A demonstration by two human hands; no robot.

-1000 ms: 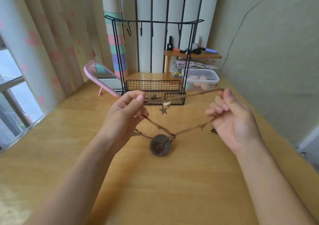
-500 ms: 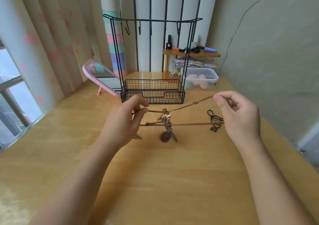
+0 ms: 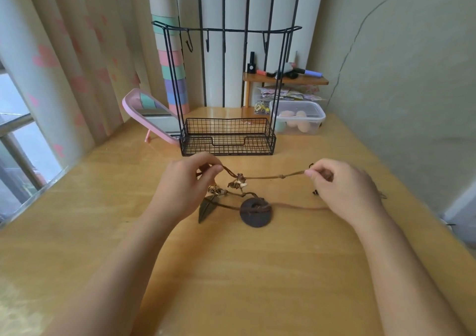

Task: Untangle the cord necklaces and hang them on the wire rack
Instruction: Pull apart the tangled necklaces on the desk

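head view. in the middle of the frame the left hand (image 3: 185, 188) has thumb and forefinger curled together, pinching one end of a brown cord, with its other fingers folded in beneath. right of centre, the right hand (image 3: 345, 188) pinches the far end of the same stretch between thumb and forefinger tip, the rest of its fingers curled into the palm.

the cord necklaces (image 3: 268, 177) lie between the two hands. one strand runs almost taut from hand to hand, with a knot near the right hand and a small cluster of beads (image 3: 239, 181) hanging from it near the left hand. just below, a dark round disc pendant (image 3: 255, 213) lies flat on the wooden table (image 3: 231, 271), and a second cord leads from it to the right, under the right hand. a dark leaf pendant (image 3: 206, 208) lies just left of the disc, beside the left wrist. the strands between beads, leaf and disc cross one another, and i cannot tell which belongs to which necklace.

above centre, the black wire rack (image 3: 226, 140) stands upright on the table, apart from the hands, with hooks (image 3: 189, 44) along its top bar. a pink mirror (image 3: 144, 111) leans tilted just left of it. a clear plastic box (image 3: 298, 119) sits just right of it. a curtain (image 3: 64, 65) with pink hearts fills the upper left.
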